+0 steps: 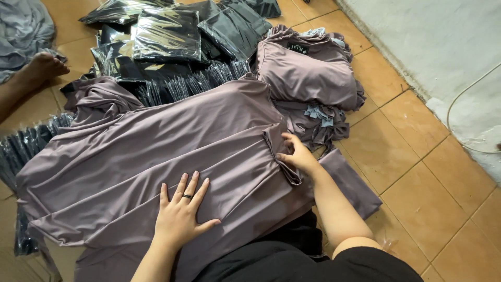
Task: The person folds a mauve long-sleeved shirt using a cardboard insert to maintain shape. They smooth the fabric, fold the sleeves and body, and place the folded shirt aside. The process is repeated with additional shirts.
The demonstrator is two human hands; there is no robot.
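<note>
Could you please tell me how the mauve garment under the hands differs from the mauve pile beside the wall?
The spread garment lies opened out and flat across the floor; the folded pile is stacked compactly. The spread garment is being handled, with the left hand pressing it flat and the right hand pinching a fold; the folded pile is untouched. Both look the same mauve, smooth fabric.

bagged garments (167, 36) crowd ahead, tiled floor (417, 172) open right

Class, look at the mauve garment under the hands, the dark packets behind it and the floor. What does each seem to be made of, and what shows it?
Mauve garment: thin, smooth knit fabric, probably synthetic; soft sheen, limp folds. Dark packets: clear plastic film over dark cloth; glare and crinkles. Floor: matt orange tiles, likely ceramic; grout lines.
</note>
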